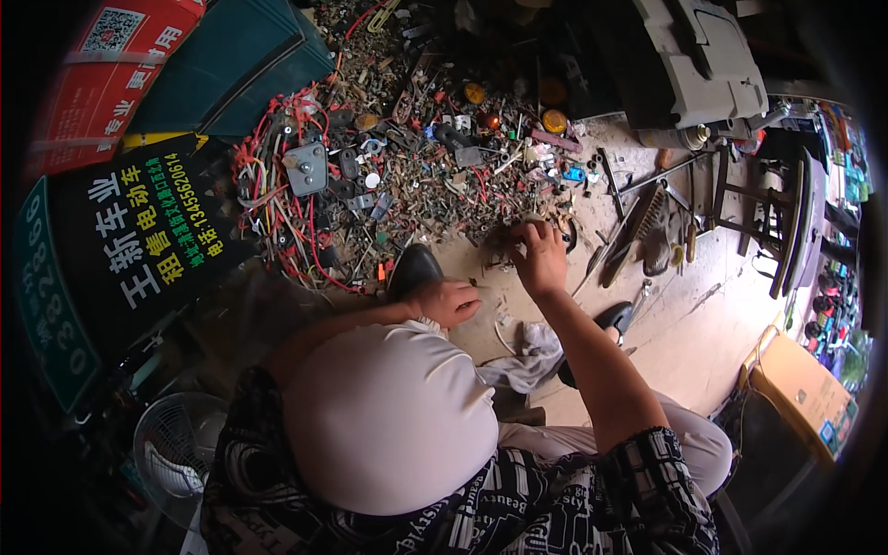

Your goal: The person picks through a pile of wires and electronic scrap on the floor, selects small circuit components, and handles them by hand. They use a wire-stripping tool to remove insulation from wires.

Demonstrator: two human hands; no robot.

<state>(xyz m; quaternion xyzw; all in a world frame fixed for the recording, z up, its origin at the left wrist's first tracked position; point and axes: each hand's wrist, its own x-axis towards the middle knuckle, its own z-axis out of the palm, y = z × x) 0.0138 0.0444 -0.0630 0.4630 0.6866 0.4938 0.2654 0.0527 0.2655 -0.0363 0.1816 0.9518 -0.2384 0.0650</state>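
A wide heap of small loose parts (416,157), with screws, wire scraps and bits of plastic, lies on the floor in front of me. My right hand (539,254) is at its near right edge. Its fingers are bent down and pinched beside a dark, blurred clump, and I cannot make out what they hold. Over my left knee rests my left hand (449,302), its fingers loosely curled with nothing visible in them. My dark left shoe (415,270) touches the heap's near edge.
Tangled red and white wires (277,176) lie left, near a grey metal box (306,168). A black sign board (139,231) and a fan (180,444) stand left. Right are a brush (638,227), a stool (791,222) and a cardboard box (803,393). A grey cloth (532,356) lies near my feet.
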